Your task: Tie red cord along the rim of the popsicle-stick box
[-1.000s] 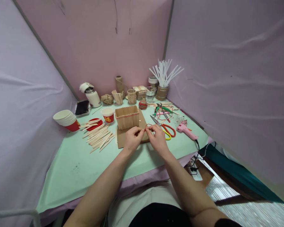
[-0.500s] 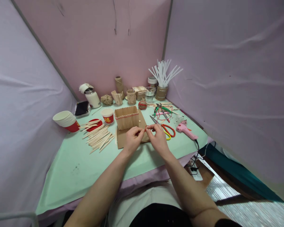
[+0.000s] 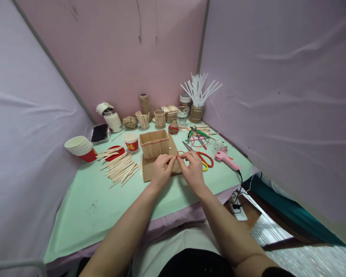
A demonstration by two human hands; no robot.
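Observation:
My left hand [image 3: 160,170] and my right hand [image 3: 192,169] are close together above a piece of brown cardboard [image 3: 150,171], both pinching a thin red string [image 3: 181,155] between fingertips. Just behind them stands a small open box of wooden sticks [image 3: 154,143] with a red line round its upper edge. Fingers of both hands are curled in a pinch.
Loose wooden sticks [image 3: 120,167] lie left of the box, with red paper cups [image 3: 80,147] beyond. Red-and-yellow scissors [image 3: 203,158], green pliers [image 3: 198,134] and a pink glue gun [image 3: 227,160] lie to the right. Jars, twine and white straws [image 3: 198,90] line the back.
Both hands stay at the same spot, with small finger movements on the red string; the right hand's fingers have closed in slightly towards the left hand.

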